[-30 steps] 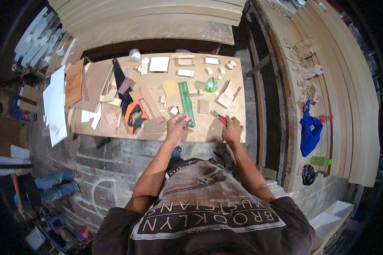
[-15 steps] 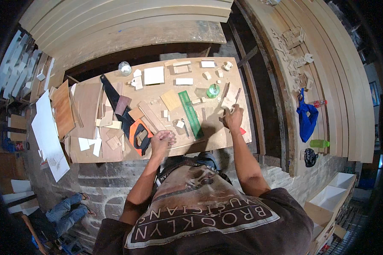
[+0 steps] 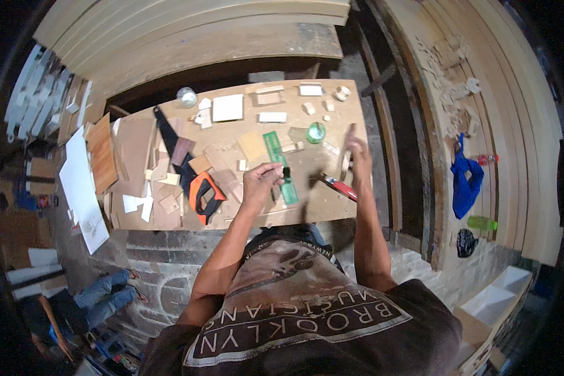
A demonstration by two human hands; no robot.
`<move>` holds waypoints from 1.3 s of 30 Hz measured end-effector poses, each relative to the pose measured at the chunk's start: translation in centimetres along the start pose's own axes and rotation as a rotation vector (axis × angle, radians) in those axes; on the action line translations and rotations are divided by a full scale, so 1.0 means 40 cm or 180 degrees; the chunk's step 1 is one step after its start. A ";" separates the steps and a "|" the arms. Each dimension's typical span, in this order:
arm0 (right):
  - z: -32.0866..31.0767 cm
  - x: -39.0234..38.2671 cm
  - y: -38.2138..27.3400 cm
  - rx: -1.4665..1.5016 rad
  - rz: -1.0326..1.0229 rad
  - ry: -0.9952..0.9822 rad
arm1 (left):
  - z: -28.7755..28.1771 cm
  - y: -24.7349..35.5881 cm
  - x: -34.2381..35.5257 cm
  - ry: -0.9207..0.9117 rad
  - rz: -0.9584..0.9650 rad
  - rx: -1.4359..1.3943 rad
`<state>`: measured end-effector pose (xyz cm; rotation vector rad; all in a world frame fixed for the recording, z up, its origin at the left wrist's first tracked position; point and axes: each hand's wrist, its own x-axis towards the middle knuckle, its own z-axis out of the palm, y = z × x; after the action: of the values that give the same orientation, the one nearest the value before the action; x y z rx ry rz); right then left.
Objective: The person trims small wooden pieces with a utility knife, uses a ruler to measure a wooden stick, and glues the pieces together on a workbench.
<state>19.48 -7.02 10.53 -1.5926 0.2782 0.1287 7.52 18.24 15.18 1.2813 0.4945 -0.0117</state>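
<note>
Over the lower middle of the workbench, my left hand [image 3: 262,183] is closed in a pinch. A small dark piece [image 3: 286,173] shows at its fingertips, too unclear to name. Beneath and beyond it lies a green ruler-like strip [image 3: 274,145]. My right hand [image 3: 361,158] is at the bench's right edge, its fingers smeared by motion. Beside it is a narrow brown strip [image 3: 347,152]; whether the hand grips it I cannot tell. A red-handled tool with a dark head [image 3: 339,186] lies just nearer. Left of my left hand rests a handsaw [image 3: 202,193] with an orange and black handle.
Small wood blocks and a white panel [image 3: 227,108] lie at the back of the bench, near a clear jar [image 3: 186,97] and a green jar [image 3: 316,131]. Wood boards [image 3: 133,144] cover the left. A blue bag [image 3: 467,182] lies on the right-hand planks. Another person's legs [image 3: 109,301] show lower left.
My left hand has moved right and a little away from me, to the green strip. My right hand has moved right and away, uncovering the red-handled tool. The view has shifted slightly.
</note>
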 end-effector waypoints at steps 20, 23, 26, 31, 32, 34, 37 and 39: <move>-0.144 -0.203 -0.151 0.1222 0.0667 -0.0298 | 0.454 -0.039 0.027 -0.0979 0.0956 0.0605; -0.138 -0.190 -0.141 0.1054 0.0565 -0.0139 | 0.463 -0.042 0.041 -0.0907 0.1053 0.0855; -0.146 -0.206 -0.121 0.0875 0.0190 -0.0014 | 0.471 -0.039 0.021 -0.0919 0.0948 0.0963; -0.124 -0.226 -0.189 0.0865 0.0612 -0.0138 | 0.453 -0.051 0.025 -0.0754 0.1106 0.0984; -0.121 -0.240 -0.192 0.0785 0.0597 -0.0161 | 0.445 -0.049 0.025 -0.0764 0.1169 0.1099; -0.123 -0.233 -0.172 0.0827 0.0419 -0.0141 | 0.448 -0.055 0.005 -0.0854 0.1238 0.1279; -0.107 -0.178 -0.171 0.0549 0.0609 -0.0241 | 0.439 -0.018 0.006 -0.0711 0.1023 0.1277; -0.098 -0.226 -0.189 0.0797 0.0559 -0.0189 | 0.434 -0.021 0.003 -0.0600 0.1170 0.1255</move>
<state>12.38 -9.90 20.30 -1.3128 0.3732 0.2661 13.41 2.08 17.79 1.7245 0.0884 0.0811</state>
